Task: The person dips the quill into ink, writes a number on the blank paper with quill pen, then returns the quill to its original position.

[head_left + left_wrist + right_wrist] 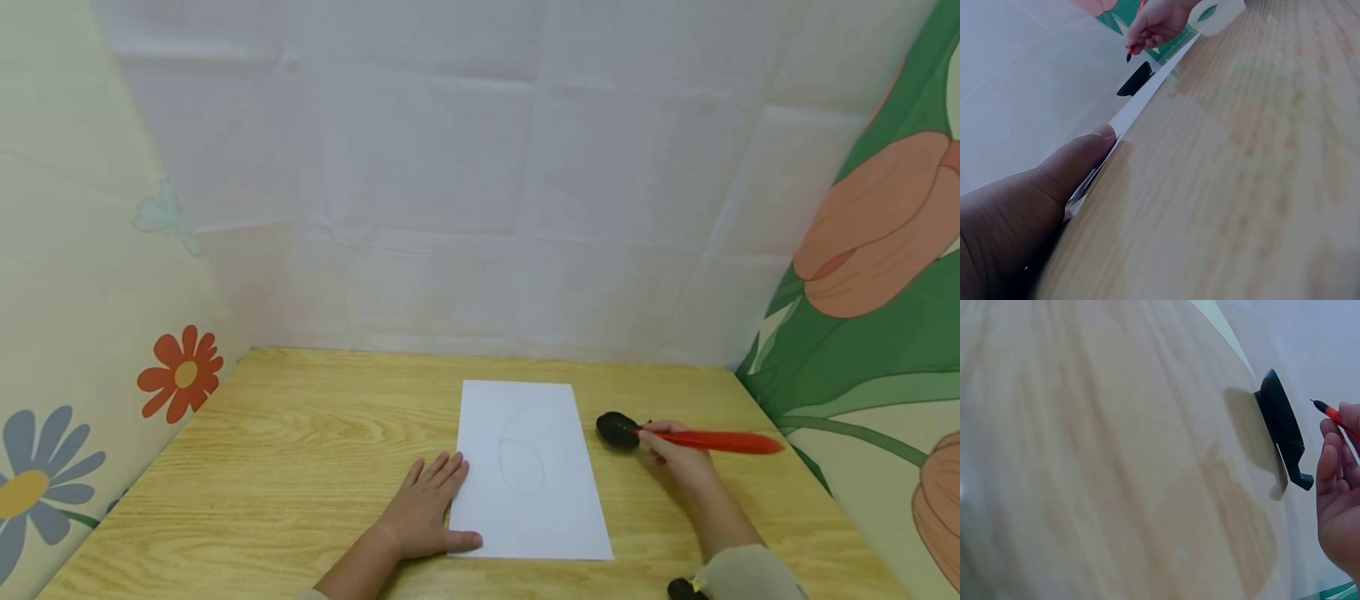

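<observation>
A white sheet of paper point(566, 517) lies on the wooden table, with a thin, faint curved outline drawn on it. My left hand point(427, 512) rests at its left edge, fingers spread, the thumb over the lower left corner. To the right of the sheet, my right hand point(675, 458) pinches a slim red pen point(727, 442) with a pointed black tip point(1319, 405). That tip hovers just above a small black dish point(1280, 412), which has a short hooked handle. In the left wrist view the pen tip also appears apart from the dish point(1135, 80).
The wooden table point(300, 467) ends at a white cloth backdrop point(450, 208). Flower-printed panels stand at the left point(60, 250) and right point(885, 333). A small dark object point(682, 588) sits by the right sleeve at the lower edge.
</observation>
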A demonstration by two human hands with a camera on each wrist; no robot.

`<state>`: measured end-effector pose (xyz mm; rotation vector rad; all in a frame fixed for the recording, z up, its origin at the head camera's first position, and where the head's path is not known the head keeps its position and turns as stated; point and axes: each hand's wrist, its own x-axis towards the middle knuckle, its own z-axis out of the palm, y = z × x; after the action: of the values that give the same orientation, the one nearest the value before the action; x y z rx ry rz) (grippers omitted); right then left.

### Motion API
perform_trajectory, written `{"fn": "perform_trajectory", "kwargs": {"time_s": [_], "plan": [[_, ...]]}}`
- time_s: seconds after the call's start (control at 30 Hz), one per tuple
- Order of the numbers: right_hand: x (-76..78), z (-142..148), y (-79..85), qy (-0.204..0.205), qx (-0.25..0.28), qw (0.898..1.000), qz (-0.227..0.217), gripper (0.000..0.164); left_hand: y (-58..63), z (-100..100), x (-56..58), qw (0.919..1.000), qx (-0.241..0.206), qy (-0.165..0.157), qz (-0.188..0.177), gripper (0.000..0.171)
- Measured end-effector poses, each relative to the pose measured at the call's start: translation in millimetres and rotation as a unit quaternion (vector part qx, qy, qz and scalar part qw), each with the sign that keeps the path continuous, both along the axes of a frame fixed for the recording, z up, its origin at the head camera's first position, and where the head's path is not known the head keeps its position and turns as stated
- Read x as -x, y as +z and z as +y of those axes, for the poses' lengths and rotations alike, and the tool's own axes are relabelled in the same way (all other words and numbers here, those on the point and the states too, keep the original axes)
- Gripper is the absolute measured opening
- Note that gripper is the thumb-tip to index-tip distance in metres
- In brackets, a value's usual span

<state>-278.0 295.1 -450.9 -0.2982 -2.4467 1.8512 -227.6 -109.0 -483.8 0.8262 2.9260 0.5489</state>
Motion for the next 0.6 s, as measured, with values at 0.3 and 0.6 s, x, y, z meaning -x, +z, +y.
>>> {"fn": "perform_trajectory", "kwargs": {"time_s": [0.3,0.6], "plan": [[1.0,6.1,-3.4,0.005,0.001,1.000,0.011,0.009,-0.7,0.0,0.4,1.0000,-0.002,0.001,-0.002,0.109],[-0.1,7.2,-2.7,0.010,-0.009,1.000,0.013,0.007,0.6,0.6,-0.6,1.0000,0.002,0.001,-0.004,0.108]]}}
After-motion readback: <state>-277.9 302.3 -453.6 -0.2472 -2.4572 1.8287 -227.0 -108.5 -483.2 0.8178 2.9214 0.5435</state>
